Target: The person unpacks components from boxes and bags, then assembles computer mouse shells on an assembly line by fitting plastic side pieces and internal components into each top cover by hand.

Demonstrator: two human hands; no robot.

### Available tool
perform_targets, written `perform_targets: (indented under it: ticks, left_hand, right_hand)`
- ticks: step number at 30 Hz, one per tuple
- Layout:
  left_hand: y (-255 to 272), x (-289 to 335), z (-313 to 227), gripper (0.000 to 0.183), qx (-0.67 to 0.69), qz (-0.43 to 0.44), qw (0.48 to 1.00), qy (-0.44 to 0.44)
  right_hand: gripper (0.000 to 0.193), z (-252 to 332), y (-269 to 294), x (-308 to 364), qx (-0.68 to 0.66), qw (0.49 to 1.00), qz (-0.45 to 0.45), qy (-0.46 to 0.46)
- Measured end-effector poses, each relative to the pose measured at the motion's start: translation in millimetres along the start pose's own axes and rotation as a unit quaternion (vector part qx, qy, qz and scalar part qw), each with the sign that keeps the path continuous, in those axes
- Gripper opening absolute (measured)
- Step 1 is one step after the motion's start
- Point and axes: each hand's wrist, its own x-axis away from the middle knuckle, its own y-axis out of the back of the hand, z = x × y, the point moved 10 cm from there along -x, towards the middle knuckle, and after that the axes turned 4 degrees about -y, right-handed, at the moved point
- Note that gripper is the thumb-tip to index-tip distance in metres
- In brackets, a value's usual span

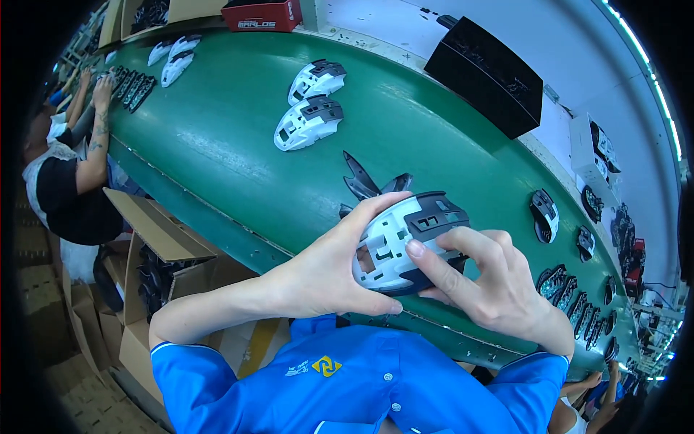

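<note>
A white and dark grey computer mouse shell (387,239) with cut-out slots is held above the green work surface in front of my chest. My left hand (325,260) is wrapped round its left side, thumb along the near edge and fingers at the far edge. On its right side, my right hand (491,282) has thumb and forefinger bent against the grey part; its other fingers curl behind, partly hidden. Just beyond the shell lie dark curved plastic pieces (358,177), partly covered by my left hand. Farther off, two similar mouse shells (309,124) rest close together.
A large black box (488,76) and a red box (262,17) stand along the far edge. More mouse shells (543,217) and rows of dark parts (571,300) lie to the right. At left are an open cardboard box (163,231) and a co-worker (76,173).
</note>
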Motion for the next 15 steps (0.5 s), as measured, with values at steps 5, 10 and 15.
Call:
perform_targets:
  ticks: [5,10,15]
  left_hand:
    - [6.1,3.3,7.8,0.096,-0.029,-0.03,0.999,0.015]
    - [8.1,10.9,1.0,0.091,-0.006,-0.066,0.998,0.002]
    - [9.8,15.6,-9.9,0.089,-0.096,-0.073,0.993,-0.013]
  right_hand:
    - [0.052,-3.1,0.7,-2.6,0.001,0.999,0.017,-0.03]
    - [0.06,-37.6,-0.5,2.1,-0.214,0.967,0.031,-0.137]
    - [0.092,-53.1,-24.5,10.9,-0.439,0.875,0.016,-0.202]
